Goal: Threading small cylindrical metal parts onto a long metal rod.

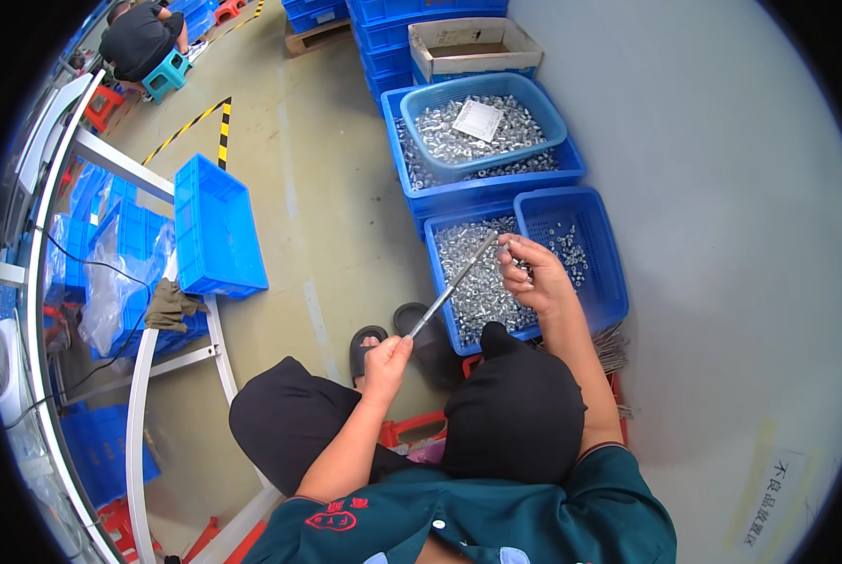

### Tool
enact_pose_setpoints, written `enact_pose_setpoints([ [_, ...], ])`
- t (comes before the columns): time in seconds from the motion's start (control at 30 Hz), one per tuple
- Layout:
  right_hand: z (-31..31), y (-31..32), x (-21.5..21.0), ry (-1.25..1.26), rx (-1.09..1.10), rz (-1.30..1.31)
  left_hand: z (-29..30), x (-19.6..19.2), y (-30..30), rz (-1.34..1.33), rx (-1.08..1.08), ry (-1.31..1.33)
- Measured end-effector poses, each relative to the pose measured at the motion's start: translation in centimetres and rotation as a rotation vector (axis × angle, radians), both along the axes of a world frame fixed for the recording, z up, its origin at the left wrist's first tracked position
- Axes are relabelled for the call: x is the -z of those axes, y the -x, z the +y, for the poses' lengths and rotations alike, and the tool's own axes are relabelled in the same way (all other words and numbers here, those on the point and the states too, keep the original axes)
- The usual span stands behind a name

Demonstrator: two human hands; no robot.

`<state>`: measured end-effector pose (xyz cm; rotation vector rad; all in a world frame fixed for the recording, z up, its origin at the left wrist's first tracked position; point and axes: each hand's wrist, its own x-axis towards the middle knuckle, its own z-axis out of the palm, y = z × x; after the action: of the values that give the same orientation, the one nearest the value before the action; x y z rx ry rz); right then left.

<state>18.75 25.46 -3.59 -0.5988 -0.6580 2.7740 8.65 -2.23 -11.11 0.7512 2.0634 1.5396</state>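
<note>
My left hand (pixel 386 368) is closed around the lower end of a thin silver metal rod (pixel 447 291), which slants up and to the right. Close to the rod's upper tip, my right hand (pixel 537 274) is raised with its fingers pinched together. What sits in that pinch is too small to make out. Below the hands is a blue bin (pixel 443 305) filled with small silver metal parts (pixel 475 315). To its right a deeper blue basket (pixel 611 246) contains some loose silver parts (pixel 569 252), partly hidden by my right hand.
Farther off, a light-blue basket (pixel 419 150) of metal parts sits in a larger blue crate (pixel 571 169), with a white paper (pixel 478 120) on top. An empty blue crate (pixel 219 230) leans by a white frame (pixel 139 404) at left. A wall (pixel 722 188) borders the right. Another person (pixel 139 39) sits far left.
</note>
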Motion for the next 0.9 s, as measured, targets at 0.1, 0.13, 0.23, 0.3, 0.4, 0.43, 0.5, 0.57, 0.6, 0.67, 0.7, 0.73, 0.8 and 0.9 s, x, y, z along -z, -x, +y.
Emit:
enact_pose_setpoints([
  [0.1,0.6,-0.2,0.8,0.061,-0.014,0.051,0.0,-0.6,-0.2,0.027,0.014,0.015],
  [0.13,0.7,-0.3,1.0,0.123,-0.006,0.081,-0.1,-0.3,-0.2,0.028,0.013,0.012],
  [0.23,0.1,0.2,0.3,0.176,0.02,0.063,-0.6,0.4,-0.2,-0.012,0.031,0.038],
  [0.3,0.1,0.1,0.3,0.201,0.027,0.059,-0.4,0.1,-0.3,0.021,0.053,0.023],
  [0.4,0.3,0.0,0.5,0.224,-0.044,0.071,-0.3,0.0,-0.2,0.076,0.056,0.023],
  [0.43,0.7,0.0,0.7,0.212,-0.081,0.073,-0.3,-0.1,-0.2,0.075,0.058,0.025],
  [0.5,0.8,0.4,0.2,0.184,-0.127,0.059,-0.4,-0.1,-0.2,0.069,0.063,0.02],
  [0.57,0.2,0.7,-0.9,0.012,-0.093,-0.038,-0.6,0.0,-0.2,0.063,0.044,0.035],
  [0.6,-0.1,0.9,-1.7,-0.166,-0.056,-0.136,-0.6,0.0,-0.2,0.058,0.027,0.045],
  [0.67,-0.5,1.2,-2.4,-0.307,-0.081,-0.234,-0.4,-0.3,-0.2,-0.005,0.039,0.05],
  [0.7,-0.8,1.2,-2.4,-0.278,-0.077,-0.162,-0.3,-0.6,-0.2,-0.068,0.051,0.053],
  [0.73,-1.2,1.2,-2.5,-0.248,-0.073,-0.089,-0.1,-0.8,-0.3,-0.068,0.051,0.052],
  [0.8,-2.4,1.3,-2.5,-0.37,-0.139,-0.155,0.2,-1.4,-0.2,-0.152,0.047,0.051],
  [0.9,-3.1,1.1,-1.4,-0.49,-0.339,-0.299,0.7,-1.3,0.0,-0.178,0.05,0.034],
])
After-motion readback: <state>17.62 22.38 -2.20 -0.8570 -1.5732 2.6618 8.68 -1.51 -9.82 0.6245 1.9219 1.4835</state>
